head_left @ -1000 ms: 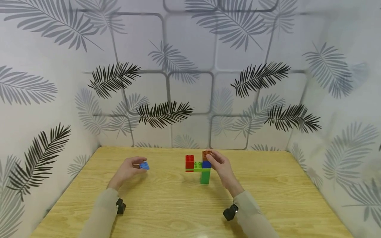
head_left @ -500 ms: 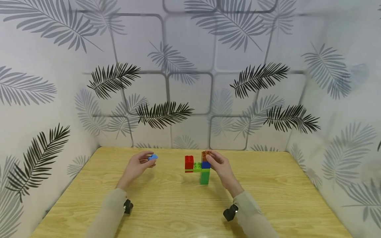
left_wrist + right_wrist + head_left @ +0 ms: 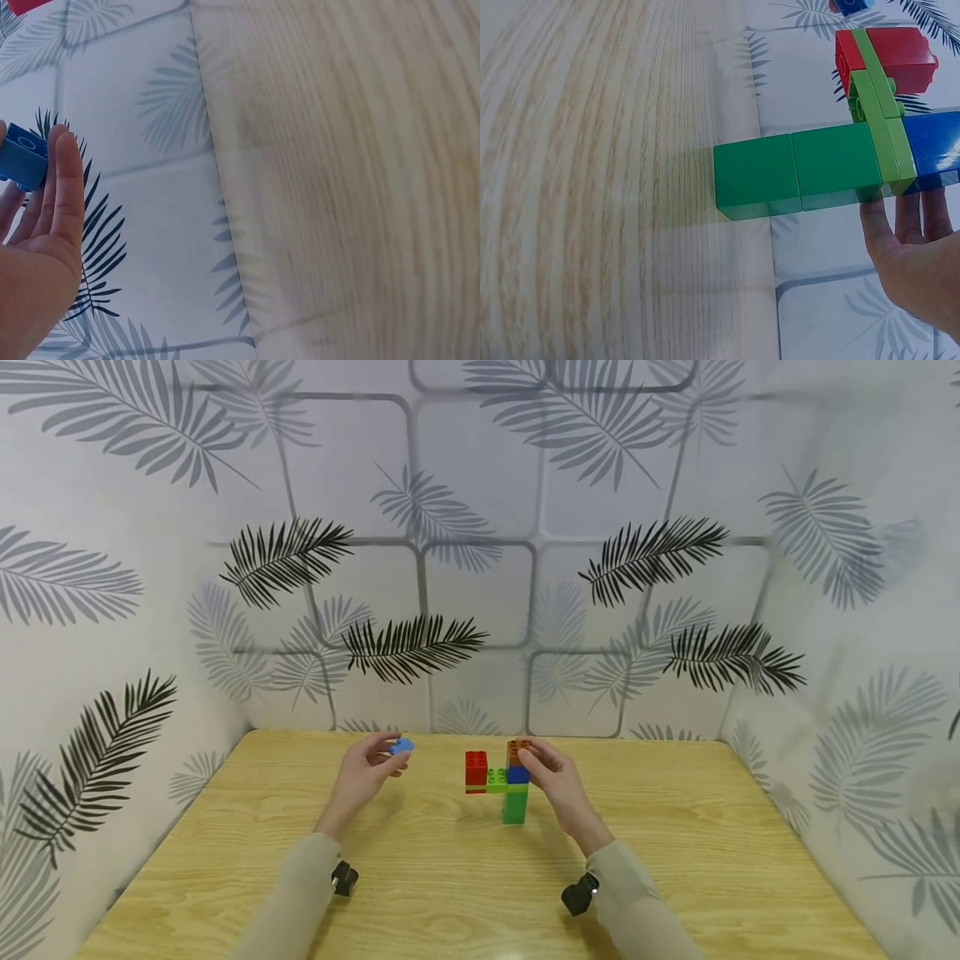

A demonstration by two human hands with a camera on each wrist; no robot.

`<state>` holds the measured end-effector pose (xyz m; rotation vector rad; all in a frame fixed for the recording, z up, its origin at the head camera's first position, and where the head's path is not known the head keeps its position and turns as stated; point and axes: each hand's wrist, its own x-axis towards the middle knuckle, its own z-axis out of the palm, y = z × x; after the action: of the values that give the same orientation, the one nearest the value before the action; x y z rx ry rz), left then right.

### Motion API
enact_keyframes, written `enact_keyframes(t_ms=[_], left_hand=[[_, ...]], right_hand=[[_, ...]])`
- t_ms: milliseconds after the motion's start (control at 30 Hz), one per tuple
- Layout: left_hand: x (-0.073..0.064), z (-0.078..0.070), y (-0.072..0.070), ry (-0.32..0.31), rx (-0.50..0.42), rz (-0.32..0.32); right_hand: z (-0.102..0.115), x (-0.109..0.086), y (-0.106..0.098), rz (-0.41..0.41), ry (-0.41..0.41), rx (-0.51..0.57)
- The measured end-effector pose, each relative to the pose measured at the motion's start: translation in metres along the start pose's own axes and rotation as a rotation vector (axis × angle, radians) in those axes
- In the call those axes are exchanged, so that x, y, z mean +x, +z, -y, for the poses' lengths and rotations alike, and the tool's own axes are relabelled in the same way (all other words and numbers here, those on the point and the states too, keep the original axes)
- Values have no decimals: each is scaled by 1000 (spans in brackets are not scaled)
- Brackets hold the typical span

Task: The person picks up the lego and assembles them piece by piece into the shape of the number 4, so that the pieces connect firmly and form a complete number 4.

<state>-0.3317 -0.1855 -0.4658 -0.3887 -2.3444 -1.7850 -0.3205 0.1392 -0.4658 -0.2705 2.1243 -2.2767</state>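
A tower of toy building bricks stands upright on the table, with green bricks [image 3: 514, 807] at its foot. Above them come a lime green plate [image 3: 496, 779], a dark blue brick [image 3: 517, 774] and a brown brick [image 3: 514, 758]. The plate juts out to the left and carries a red brick [image 3: 476, 770], with more red beneath it. My right hand [image 3: 561, 781] grips the tower near its top, thumb in front; its other fingers are partly hidden. Left of the tower, my left hand [image 3: 366, 770] pinches a light blue brick [image 3: 22, 161] in the air.
The wooden table [image 3: 450, 877] reaches back to a wall [image 3: 480, 685] patterned with leaves. Side walls with the same print flank it. Each wrist wears a small black camera, such as the right wrist's camera [image 3: 577, 895].
My left hand has moved right and away from me with the light blue brick, turning it and coming nearer the tower. The right hand keeps its hold on the tower.
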Motion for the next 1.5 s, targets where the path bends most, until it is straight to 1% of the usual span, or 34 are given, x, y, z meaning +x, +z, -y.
enact_keyframes(t_ms=[100,300,333,533,633,700,767,900,1033,1167,1267,1400,1500], left_hand=[[-2,-3,5,14,10,-16],[-13,-32,18,35,7,-43],[-13,-32,21,38,4,-48],[-4,-13,34,35,-3,-69],[-7,-23,38,32,10,-63],[-8,-27,40,31,17,-59],[-8,-27,42,35,31,-52],[-5,-21,46,45,42,-31],[-4,-21,50,84,42,-13],[-5,-24,57,143,33,6],[-5,-26,61,172,38,27],[-6,-30,66,186,85,49],[-6,-32,69,185,111,43]], right_hand=[[0,0,-1,3,9,2],[-1,0,-3,8,3,-12],[-1,-1,-3,5,2,-12],[-1,-1,-3,-4,4,-6],[-1,-1,-4,-4,8,-6],[-1,0,-3,-2,8,-14],[0,1,-3,2,6,-16],[0,1,-2,5,3,-14],[1,-1,-1,-2,0,-13],[2,-2,-1,-8,-3,-17],[2,-2,-1,-4,-4,-18],[1,-2,0,-1,2,-13],[1,-1,1,-5,3,-6]])
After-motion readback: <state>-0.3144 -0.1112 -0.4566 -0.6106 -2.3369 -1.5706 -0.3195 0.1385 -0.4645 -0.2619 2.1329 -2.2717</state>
